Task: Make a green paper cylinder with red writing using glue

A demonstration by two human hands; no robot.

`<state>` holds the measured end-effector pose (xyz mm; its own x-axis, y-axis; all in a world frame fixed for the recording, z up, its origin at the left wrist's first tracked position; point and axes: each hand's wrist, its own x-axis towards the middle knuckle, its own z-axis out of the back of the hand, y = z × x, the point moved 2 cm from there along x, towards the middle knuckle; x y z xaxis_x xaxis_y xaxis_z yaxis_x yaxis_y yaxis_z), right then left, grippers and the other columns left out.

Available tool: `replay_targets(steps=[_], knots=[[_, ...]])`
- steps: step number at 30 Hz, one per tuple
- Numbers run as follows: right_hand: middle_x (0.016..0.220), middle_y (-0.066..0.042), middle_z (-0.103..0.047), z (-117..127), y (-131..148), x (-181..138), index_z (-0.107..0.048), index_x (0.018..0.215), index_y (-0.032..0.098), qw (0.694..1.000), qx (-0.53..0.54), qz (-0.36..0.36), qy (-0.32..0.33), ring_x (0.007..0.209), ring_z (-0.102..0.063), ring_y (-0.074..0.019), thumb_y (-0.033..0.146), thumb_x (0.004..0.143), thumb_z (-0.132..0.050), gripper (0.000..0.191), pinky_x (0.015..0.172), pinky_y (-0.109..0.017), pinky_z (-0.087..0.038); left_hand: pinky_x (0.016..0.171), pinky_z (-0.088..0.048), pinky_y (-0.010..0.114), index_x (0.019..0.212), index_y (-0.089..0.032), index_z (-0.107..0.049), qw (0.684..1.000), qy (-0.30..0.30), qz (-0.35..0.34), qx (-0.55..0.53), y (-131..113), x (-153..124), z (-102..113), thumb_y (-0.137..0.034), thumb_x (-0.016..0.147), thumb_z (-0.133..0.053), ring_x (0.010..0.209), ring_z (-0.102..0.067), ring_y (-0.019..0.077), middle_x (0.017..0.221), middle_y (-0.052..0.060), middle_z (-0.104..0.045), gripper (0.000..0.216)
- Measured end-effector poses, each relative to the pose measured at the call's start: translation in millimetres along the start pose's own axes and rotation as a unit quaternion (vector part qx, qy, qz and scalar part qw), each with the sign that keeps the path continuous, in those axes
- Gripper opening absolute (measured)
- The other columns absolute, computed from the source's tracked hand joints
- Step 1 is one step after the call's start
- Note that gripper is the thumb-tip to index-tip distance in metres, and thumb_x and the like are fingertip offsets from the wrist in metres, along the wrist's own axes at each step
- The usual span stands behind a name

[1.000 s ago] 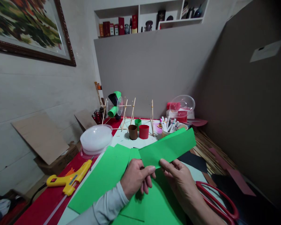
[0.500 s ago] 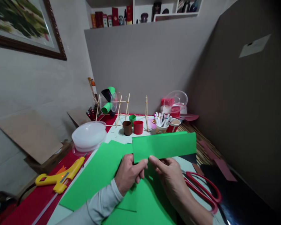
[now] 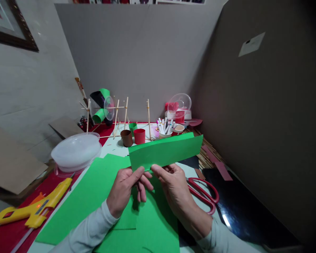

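I'm watching my left hand (image 3: 126, 188) and right hand (image 3: 173, 188) pinching the green strip (image 3: 167, 151) between fingers (image 3: 160, 172), left of the scissors (image 3: 214, 191).

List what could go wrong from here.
1. Both the left hand and right hand pinch the green strip along its lower edge; it might bend unevenly.
2. The yellow glue gun glows orange; its nozzle could be hot.
3. Red-handled scissors lie near the right forearm and might get knocked.

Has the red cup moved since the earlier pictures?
No: the red cup keeps its place between the brown cup and the upright sticks; the whole view has shifted.
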<state>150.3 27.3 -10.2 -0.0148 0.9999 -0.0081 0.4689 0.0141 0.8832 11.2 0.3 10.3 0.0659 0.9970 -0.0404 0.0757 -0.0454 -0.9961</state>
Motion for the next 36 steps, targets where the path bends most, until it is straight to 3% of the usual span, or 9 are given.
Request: replay_targets(steps=[5, 10, 15, 24, 30, 36], knots=[[0.060, 0.003, -0.062, 1, -1, 1, -0.065, 0.064, 0.016, 1.000, -0.007, 0.008, -0.009, 0.058, -0.052, -0.0117, 0.031, 0.061, -0.092, 0.031, 0.060, -0.026, -0.040, 0.043, -0.045, 0.024, 0.067, -0.011, -0.075, 1.000, -0.008, -0.010, 0.016, -1, -1, 1, -0.058, 0.077, -0.071, 0.040, -0.058, 0.0130, 0.056, 0.008, -0.071, 0.049], [0.065, 0.000, -0.066, -5, -2, -1, -0.069, 0.071, 0.015, 1.000, 0.004, 0.005, 0.030, 0.063, -0.056, -0.0139, 0.029, 0.065, -0.087, 0.024, 0.064, -0.027, -0.042, 0.044, -0.040, 0.019, 0.057, -0.012, -0.074, 0.998, -0.031, -0.020, 0.044, 2, 0, 5, -0.046, 0.076, -0.077, 0.040, -0.053, 0.0086, 0.045, 0.005, -0.064, 0.039], [0.066, 0.002, -0.063, -6, 0, 0, -0.069, 0.072, 0.015, 0.999, 0.008, 0.004, 0.047, 0.062, -0.051, -0.0126, 0.026, 0.063, -0.085, 0.021, 0.063, -0.027, -0.039, 0.039, -0.038, 0.020, 0.060, -0.012, -0.075, 0.999, -0.021, 0.008, 0.023, 4, 4, 10, -0.048, 0.073, -0.078, 0.035, -0.054, 0.0093, 0.052, 0.007, -0.070, 0.038], [0.059, 0.006, -0.054, -4, 4, 6, -0.063, 0.063, 0.017, 0.997, 0.007, 0.011, 0.074, 0.057, -0.042, -0.0106, 0.028, 0.064, -0.082, 0.022, 0.060, -0.026, -0.033, 0.036, -0.036, 0.019, 0.056, -0.013, -0.072, 0.998, -0.020, 0.045, -0.025, 5, 10, 19, -0.045, 0.068, -0.082, 0.034, -0.049, 0.0076, 0.046, 0.003, -0.063, 0.036], [0.056, 0.005, -0.055, -1, -2, 9, -0.063, 0.060, 0.016, 0.998, -0.002, 0.001, 0.062, 0.057, -0.044, -0.0111, 0.030, 0.063, -0.084, 0.025, 0.059, -0.026, -0.034, 0.036, -0.037, 0.019, 0.055, -0.011, -0.072, 0.998, -0.032, 0.046, -0.025, -1, 8, 19, -0.041, 0.066, -0.084, 0.035, -0.048, 0.0079, 0.044, 0.003, -0.060, 0.034], [0.052, 0.005, -0.052, -1, 0, 7, -0.061, 0.054, 0.016, 1.000, 0.004, 0.002, 0.029, 0.054, -0.042, -0.0098, 0.031, 0.063, -0.085, 0.030, 0.056, -0.026, -0.030, 0.041, -0.040, 0.019, 0.064, -0.014, -0.072, 0.998, -0.063, -0.003, -0.019, 1, 0, 5, -0.045, 0.071, -0.080, 0.042, -0.053, 0.0088, 0.051, 0.001, -0.064, 0.033]])
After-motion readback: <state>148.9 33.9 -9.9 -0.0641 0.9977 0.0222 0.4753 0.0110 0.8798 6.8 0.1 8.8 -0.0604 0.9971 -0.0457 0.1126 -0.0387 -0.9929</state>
